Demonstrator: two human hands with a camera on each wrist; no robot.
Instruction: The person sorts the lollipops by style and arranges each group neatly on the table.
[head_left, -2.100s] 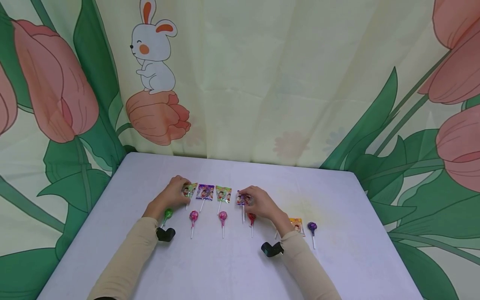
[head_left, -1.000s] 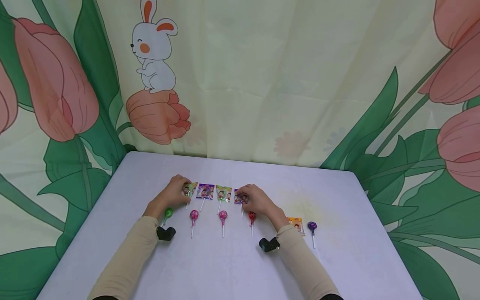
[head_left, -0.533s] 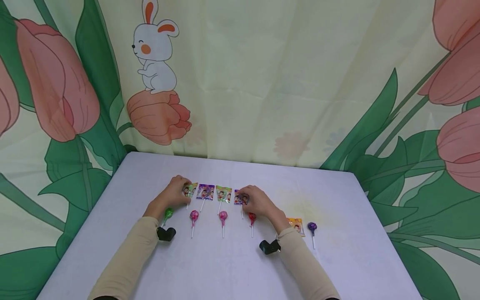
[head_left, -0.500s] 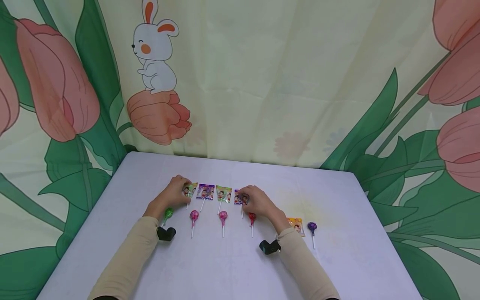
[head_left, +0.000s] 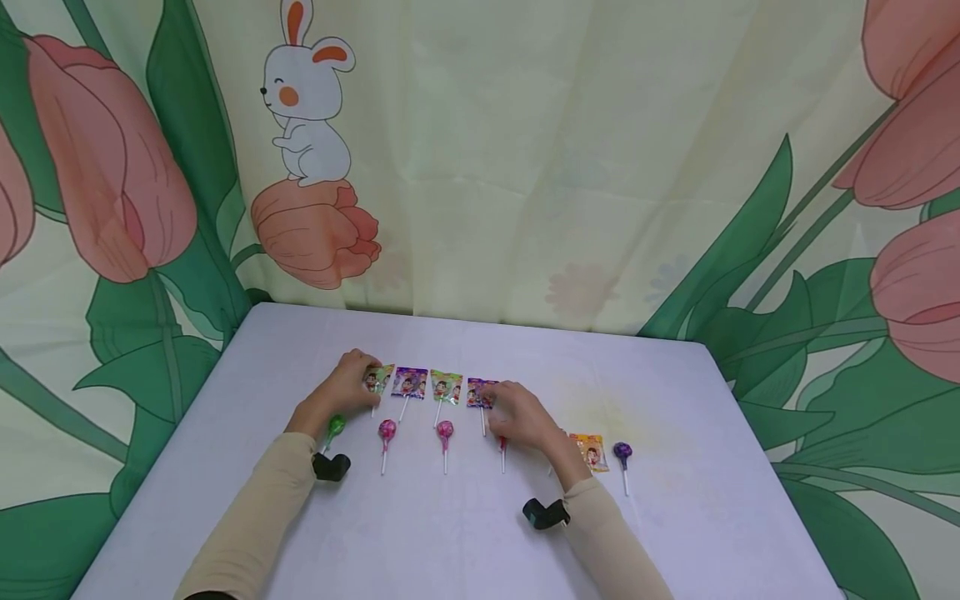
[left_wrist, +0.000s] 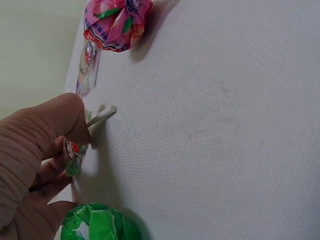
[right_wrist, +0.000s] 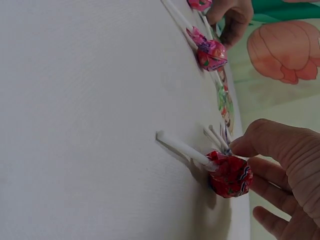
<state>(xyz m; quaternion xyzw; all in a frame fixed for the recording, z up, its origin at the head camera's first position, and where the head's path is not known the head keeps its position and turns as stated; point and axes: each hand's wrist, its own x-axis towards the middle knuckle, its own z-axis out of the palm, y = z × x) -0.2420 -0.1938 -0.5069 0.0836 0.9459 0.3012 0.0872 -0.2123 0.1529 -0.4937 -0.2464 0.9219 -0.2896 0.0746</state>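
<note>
In the head view my left hand (head_left: 348,383) grips a flat lollipop in a green packet (head_left: 380,378) at the row's left end. The left wrist view shows its white stick (left_wrist: 102,116) poking out past my thumb. My right hand (head_left: 522,414) is at a lollipop in a purple packet (head_left: 480,392), fingers loosely spread, a fingertip over the packet's right edge. Between them lie another purple-packet lollipop (head_left: 411,382) and another green-packet one (head_left: 446,387). A red ball lollipop (right_wrist: 231,176) lies in front of my right hand, mostly hidden in the head view.
Nearer the front lie a green ball lollipop (head_left: 336,426), two pink ones (head_left: 387,430) and a purple one (head_left: 622,451). An orange-packet lollipop (head_left: 590,452) lies partly behind my right wrist. A printed curtain (head_left: 517,167) hangs behind the white table (head_left: 420,542).
My right hand first shifted the purple-packet lollipop slightly left, closer to the row. Now its fingers have loosened and drawn back slightly right and toward me. The left hand stays in place.
</note>
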